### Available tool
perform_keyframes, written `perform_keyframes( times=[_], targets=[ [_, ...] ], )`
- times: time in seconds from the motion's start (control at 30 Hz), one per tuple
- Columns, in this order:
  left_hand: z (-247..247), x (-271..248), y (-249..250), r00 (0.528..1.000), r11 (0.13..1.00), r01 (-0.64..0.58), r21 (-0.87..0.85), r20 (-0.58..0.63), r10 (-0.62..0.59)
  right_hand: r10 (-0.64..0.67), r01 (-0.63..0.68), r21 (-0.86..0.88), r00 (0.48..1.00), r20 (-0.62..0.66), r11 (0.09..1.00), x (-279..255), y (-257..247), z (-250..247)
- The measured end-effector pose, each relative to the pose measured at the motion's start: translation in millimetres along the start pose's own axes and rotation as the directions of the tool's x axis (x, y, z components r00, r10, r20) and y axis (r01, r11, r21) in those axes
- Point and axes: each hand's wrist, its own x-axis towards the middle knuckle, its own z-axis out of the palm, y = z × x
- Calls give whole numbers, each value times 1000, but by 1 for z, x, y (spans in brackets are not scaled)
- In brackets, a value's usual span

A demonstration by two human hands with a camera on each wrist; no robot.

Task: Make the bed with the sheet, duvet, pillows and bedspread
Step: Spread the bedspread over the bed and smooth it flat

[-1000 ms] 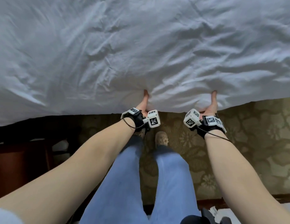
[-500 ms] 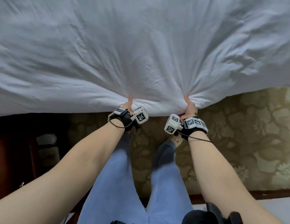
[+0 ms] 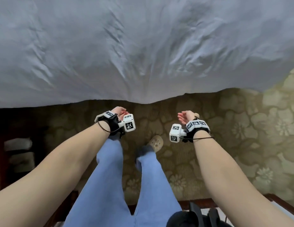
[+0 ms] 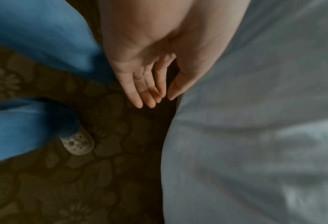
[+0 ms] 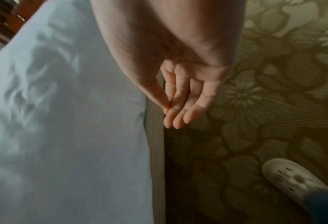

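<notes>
A white duvet (image 3: 143, 46) covers the bed and fills the upper half of the head view; its wrinkled near edge hangs over the bedside. My left hand (image 3: 120, 111) hangs just below that edge, empty, fingers straight and pointing down (image 4: 149, 92), beside the duvet (image 4: 255, 121). To the right, my right hand (image 3: 185, 116) is also empty, its relaxed fingers (image 5: 178, 112) held close to the duvet (image 5: 63, 121) and a pale bed edge strip (image 5: 155, 151). Neither hand touches the fabric.
Floral olive carpet (image 3: 241, 128) runs along the bedside. My legs in blue trousers (image 3: 110, 177) and a pale clog (image 3: 157, 142) stand between the arms. Dark wooden furniture (image 3: 15, 153) sits at the left. A dark object (image 3: 200, 215) lies at the bottom right.
Both hands gripped the duvet's edge and pulled it toward me; now they have let go and dropped below the edge. The duvet has settled flatter.
</notes>
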Motion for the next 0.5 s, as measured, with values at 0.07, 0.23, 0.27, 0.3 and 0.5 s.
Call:
perform_keyframes(
  times=[0.07, 0.23, 0.27, 0.3, 0.5],
  targets=[
    [41, -8, 3, 999, 997, 5, -78, 48, -2, -45, 45, 29, 999, -2, 999, 10, -23, -23],
    [137, -18, 11, 982, 986, 2, -167, 189, 30, -110, 114, 145, 993, -35, 983, 39, -78, -73],
    [153, -23, 12, 978, 986, -5, -165, 205, 39, -119, 126, 191, 992, -47, 973, 46, -87, -82],
    [168, -25, 13, 969, 980, 17, -200, 243, 33, -132, 143, 236, 989, -61, 961, 53, -95, -91],
    [245, -28, 21, 969, 952, 87, -294, 246, -13, -166, 225, 474, 972, -165, 851, 83, -137, -133]
  ],
)
